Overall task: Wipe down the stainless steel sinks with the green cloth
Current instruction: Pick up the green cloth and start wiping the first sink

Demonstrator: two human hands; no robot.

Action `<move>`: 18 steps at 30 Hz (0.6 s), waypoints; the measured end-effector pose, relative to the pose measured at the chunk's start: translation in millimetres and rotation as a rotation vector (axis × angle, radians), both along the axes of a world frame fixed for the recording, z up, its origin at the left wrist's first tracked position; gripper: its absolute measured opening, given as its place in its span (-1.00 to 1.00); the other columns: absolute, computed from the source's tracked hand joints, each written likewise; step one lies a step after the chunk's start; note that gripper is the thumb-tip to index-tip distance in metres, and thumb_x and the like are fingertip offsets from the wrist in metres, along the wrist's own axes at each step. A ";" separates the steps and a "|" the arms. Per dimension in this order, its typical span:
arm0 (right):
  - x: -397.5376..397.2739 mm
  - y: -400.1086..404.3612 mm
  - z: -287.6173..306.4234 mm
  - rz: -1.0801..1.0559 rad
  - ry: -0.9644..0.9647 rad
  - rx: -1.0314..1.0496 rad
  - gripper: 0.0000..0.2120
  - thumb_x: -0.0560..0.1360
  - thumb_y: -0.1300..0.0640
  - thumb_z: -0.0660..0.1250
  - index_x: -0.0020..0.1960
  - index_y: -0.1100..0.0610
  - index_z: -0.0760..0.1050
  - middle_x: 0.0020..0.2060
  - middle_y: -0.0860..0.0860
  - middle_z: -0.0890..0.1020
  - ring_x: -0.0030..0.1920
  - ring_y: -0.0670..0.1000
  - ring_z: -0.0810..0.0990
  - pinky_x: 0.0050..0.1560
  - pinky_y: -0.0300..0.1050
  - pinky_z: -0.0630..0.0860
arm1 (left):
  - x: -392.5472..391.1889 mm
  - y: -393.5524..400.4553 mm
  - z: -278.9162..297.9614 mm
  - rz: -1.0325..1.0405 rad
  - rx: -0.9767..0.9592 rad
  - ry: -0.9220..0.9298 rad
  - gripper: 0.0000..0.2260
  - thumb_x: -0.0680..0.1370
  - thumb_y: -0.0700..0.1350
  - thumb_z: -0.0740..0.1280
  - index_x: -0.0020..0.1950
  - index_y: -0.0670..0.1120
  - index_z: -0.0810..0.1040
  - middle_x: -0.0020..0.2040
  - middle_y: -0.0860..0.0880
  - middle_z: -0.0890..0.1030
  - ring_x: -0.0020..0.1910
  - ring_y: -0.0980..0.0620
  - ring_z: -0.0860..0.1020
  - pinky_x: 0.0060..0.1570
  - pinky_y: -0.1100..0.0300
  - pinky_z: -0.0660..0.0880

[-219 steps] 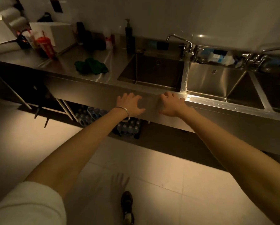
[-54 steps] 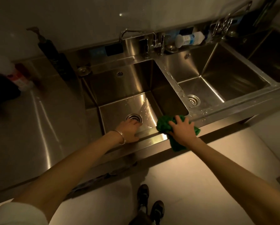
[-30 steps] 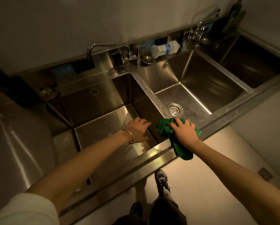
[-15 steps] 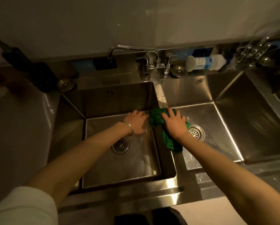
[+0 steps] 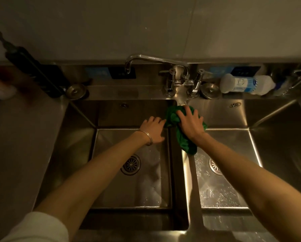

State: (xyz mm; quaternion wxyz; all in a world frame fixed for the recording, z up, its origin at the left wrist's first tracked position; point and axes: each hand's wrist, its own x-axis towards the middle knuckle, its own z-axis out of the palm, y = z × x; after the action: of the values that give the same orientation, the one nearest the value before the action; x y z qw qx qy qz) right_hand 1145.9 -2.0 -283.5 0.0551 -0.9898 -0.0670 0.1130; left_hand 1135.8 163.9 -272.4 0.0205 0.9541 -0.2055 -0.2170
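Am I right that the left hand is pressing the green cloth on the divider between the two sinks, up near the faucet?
Not quite: the head view shows the right hand pressing the green cloth on the divider between the two sinks, up near the faucet. The left hand holds nothing and hangs over the left basin beside the cloth.

Your right hand (image 5: 190, 124) presses the green cloth (image 5: 183, 137) onto the divider (image 5: 186, 180) between the sinks (image 5: 128, 189); your left hand (image 5: 153, 130) rests flat just beside it.

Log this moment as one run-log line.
right hand presses green cloth on sink divider | left hand open, in left basin
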 end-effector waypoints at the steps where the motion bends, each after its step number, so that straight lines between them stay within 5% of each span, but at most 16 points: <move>1: 8.7 1.0 0.3 -0.004 0.005 -0.010 -0.62 0.59 0.04 0.11 0.40 0.04 0.22 0.45 0.16 0.12 0.38 0.36 0.13 0.27 0.35 0.22 | 5.0 0.5 -0.2 0.002 -0.005 0.004 -0.32 0.51 0.07 0.30 0.53 -0.08 0.08 0.46 -0.13 0.23 0.41 -0.16 0.20 0.31 -0.04 0.25; 11: 69.0 5.0 -2.0 0.037 -0.006 -0.051 -0.57 0.58 0.07 0.15 0.42 0.02 0.17 0.45 0.14 0.11 0.41 0.38 0.04 0.28 0.38 0.20 | 23.7 27.0 -3.0 0.037 0.008 0.011 -0.33 0.52 0.10 0.27 0.53 -0.08 0.07 0.45 -0.12 0.22 0.41 -0.15 0.19 0.31 -0.02 0.24; 18: 51.6 7.8 5.8 0.137 -0.026 -0.126 -0.53 0.54 0.07 0.22 0.41 0.05 0.18 0.38 0.20 0.20 0.36 0.34 0.17 0.27 0.29 0.31 | 18.3 46.4 6.1 0.113 0.005 -0.030 -0.31 0.51 0.04 0.29 0.54 -0.07 0.05 0.47 -0.12 0.21 0.42 -0.16 0.18 0.32 -0.03 0.24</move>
State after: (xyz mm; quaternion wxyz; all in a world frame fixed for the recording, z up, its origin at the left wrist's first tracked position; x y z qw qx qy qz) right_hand 1197.5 5.8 -277.7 -0.0162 -0.9858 -0.1278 0.1075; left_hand 1154.1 210.3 -266.4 0.0274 0.9674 -0.1509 -0.2016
